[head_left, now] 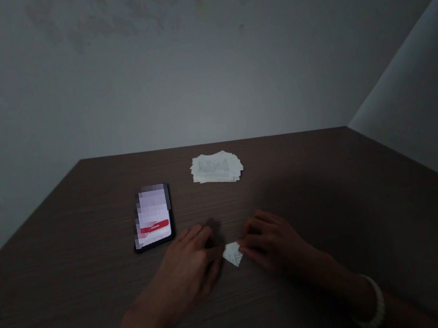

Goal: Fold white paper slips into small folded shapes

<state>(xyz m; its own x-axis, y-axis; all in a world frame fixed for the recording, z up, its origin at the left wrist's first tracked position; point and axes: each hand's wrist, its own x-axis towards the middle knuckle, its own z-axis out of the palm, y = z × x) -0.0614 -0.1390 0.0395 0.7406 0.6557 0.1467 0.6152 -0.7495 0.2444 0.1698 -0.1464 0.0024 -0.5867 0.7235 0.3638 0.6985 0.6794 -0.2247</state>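
A small folded piece of printed paper point(233, 254) lies between my two hands near the front of the table, one corner pointing toward me. My left hand point(195, 257) pinches its left edge, fingers curled. At the opposite edge, my right hand point(272, 242) grips the paper between thumb and fingers. The ends of the fingers cover both side corners of the paper. Beyond the hands sits a loose stack of printed paper pieces point(215, 168), its edges uneven.
A phone point(152, 214) with a lit screen and a red bar lies on the brown wooden table point(85, 220), just beyond my left hand. A stained grey wall point(196, 78) rises behind the table's far edge. A pale bracelet point(379, 302) circles my right wrist.
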